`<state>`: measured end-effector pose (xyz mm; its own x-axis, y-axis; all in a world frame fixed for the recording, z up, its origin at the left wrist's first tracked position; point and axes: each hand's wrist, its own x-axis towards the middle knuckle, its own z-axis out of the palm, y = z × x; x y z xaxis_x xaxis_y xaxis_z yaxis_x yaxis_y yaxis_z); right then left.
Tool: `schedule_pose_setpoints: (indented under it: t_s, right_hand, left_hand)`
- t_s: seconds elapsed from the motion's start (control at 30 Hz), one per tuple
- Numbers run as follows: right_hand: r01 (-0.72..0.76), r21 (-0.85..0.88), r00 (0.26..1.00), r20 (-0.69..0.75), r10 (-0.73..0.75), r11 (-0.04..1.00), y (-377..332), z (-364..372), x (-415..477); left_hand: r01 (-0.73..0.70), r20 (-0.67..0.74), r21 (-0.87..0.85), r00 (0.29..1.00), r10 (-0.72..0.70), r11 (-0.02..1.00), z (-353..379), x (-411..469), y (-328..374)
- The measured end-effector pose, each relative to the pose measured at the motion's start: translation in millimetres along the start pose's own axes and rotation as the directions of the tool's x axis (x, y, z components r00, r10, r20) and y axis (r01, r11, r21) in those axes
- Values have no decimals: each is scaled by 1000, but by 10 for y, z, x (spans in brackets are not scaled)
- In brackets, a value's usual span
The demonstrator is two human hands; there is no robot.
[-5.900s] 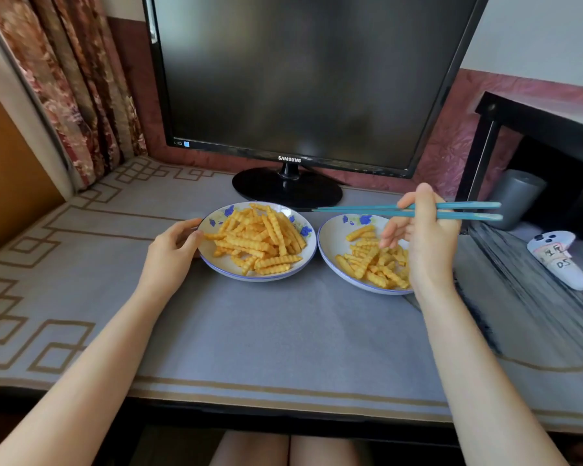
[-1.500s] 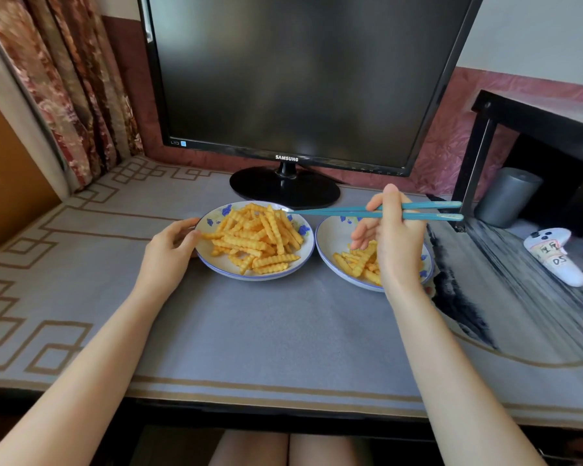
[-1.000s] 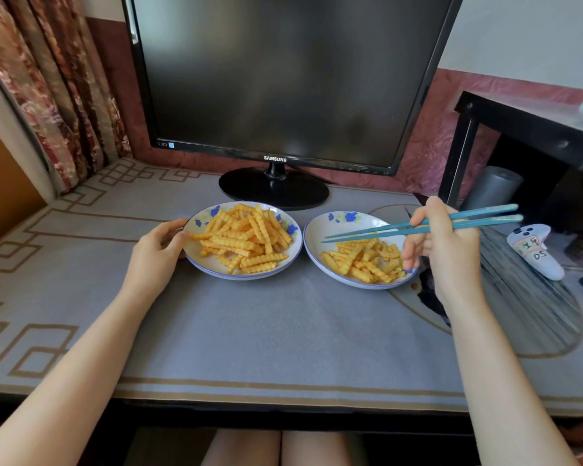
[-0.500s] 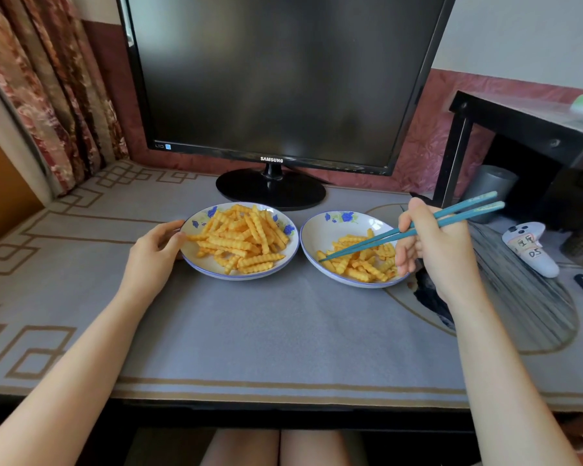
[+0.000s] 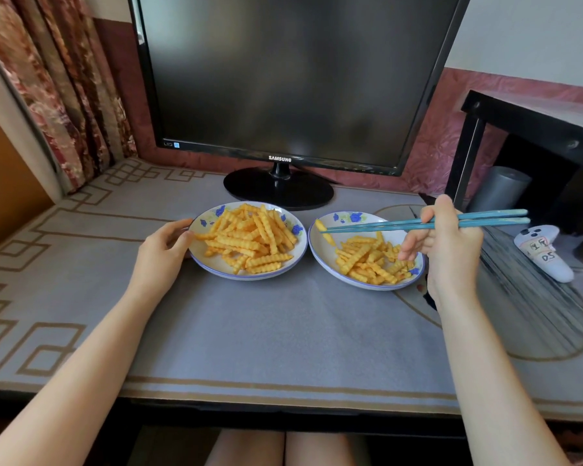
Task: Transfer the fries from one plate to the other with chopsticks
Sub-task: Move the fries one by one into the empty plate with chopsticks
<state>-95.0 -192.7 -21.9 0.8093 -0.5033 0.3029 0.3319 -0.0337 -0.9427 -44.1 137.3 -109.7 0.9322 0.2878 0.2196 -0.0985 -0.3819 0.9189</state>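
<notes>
Near edge of the table (image 5: 283, 348) bare; both my forearms cross it.

My left hand (image 5: 164, 250) rests at the left rim of the left plate (image 5: 212, 264), fingers loosely curled against the rim and steadying it, nothing gripped. That plate carries the larger heap of fries (image 5: 249, 240).

My right hand (image 5: 448, 250) is closed around the blue chopsticks (image 5: 418, 224), held about midway along, lower fingers spread loose. The right plate (image 5: 323, 257) sits just beside the left one, both in the middle of the table, its smaller pile lying toward its right half.

Chopsticks run nearly level, long axis left to right, tips toward the left plate, butts toward the right edge of the table. Tips nearly together, pinching one fry (image 5: 322, 227) above the right plate's left rim. The fry hangs crosswise to the sticks, long axis slanting down and to the right.

Judged risks: the pinch looks to be near the fry's top end, so it could swing or slip out over the gap between plates. Squeezing harder might snap it.

Far edge: monitor (image 5: 283, 79) on its stand behind the plates.
</notes>
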Motion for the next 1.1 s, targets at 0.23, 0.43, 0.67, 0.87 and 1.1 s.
schedule_pose_setpoints:
  t_s: [0.23,0.43,0.67,0.87,1.1]
  right_hand:
    - [-87,120,991,109,74,989,-36,227,-148]
    - [-122,71,951,293,96,990,27,468,-320]
    - [-114,26,945,313,100,993,71,492,-340]
    - [-118,48,949,299,99,992,66,413,-309]
    - [-64,50,973,227,51,997,11,225,-178]
  left_hand:
    - [6,11,6,1000,-6,1000,-11,16,-20]
    - [3,16,-5,1000,-3,1000,-17,14,-27]
    - [-6,12,-33,1000,6,999,-2,10,-19]
    - [-8,1,-29,1000,8,1000,6,5,-8]
    - [-3,10,-7,1000,3,1000,-9,12,-9]
